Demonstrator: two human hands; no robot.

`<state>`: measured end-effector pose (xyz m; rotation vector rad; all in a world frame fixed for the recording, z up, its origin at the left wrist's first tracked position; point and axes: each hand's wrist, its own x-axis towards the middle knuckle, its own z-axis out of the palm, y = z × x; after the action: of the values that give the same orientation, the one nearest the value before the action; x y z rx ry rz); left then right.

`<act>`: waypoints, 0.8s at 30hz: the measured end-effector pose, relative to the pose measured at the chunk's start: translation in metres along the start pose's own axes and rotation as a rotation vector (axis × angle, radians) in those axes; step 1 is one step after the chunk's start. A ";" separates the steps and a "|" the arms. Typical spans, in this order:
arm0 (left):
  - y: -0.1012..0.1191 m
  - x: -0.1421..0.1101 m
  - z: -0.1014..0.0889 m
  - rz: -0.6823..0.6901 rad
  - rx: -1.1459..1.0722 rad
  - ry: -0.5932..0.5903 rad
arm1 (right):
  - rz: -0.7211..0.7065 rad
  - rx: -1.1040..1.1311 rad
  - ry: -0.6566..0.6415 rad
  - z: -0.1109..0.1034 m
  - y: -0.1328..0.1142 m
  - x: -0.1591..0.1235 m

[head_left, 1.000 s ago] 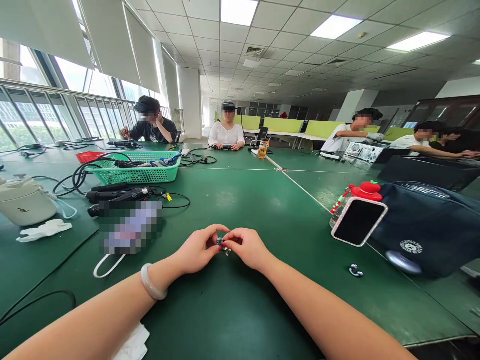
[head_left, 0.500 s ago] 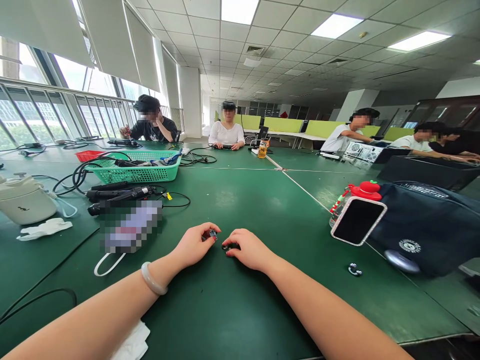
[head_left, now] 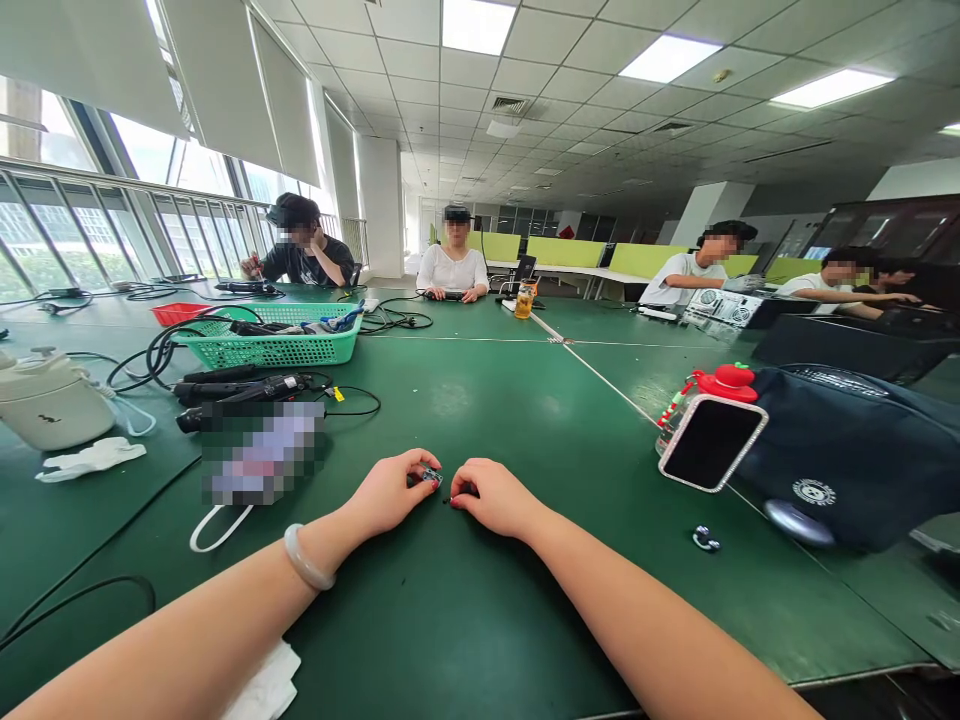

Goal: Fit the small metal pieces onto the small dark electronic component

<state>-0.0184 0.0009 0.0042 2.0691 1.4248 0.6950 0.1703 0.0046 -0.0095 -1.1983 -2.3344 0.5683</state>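
Note:
My left hand (head_left: 390, 492), with a pale bangle on its wrist, is closed in a pinch on a small bluish-grey piece like a circuit board (head_left: 432, 477). Just to its right, my right hand (head_left: 491, 497) has its thumb and fingers curled together low over the green table (head_left: 450, 620). A tiny dark bit (head_left: 447, 500) shows at those fingertips; what else the hand holds is hidden. The two hands are a short gap apart.
Left of my hands lie a blurred-out pack with a white loop (head_left: 262, 460), black devices (head_left: 240, 395) and a green basket (head_left: 270, 348). On the right are a propped phone (head_left: 712, 443), a dark bag (head_left: 847, 450) and a small C-shaped object (head_left: 705, 539). Several people sit around the table.
The piece in my left hand has turned and shows more of its face. My right fingertips have closed further, and less of the dark piece there shows.

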 end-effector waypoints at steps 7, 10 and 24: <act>-0.004 0.001 0.002 0.020 -0.031 -0.002 | -0.012 0.005 0.000 -0.003 -0.001 -0.002; -0.004 0.001 0.002 0.029 -0.030 0.006 | -0.009 0.008 0.011 -0.002 0.000 -0.002; -0.007 0.002 0.003 0.027 -0.009 -0.002 | 0.094 0.111 0.012 -0.001 0.000 -0.002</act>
<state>-0.0207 0.0043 -0.0020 2.0851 1.3924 0.7082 0.1718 0.0030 -0.0089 -1.2611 -2.2148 0.7109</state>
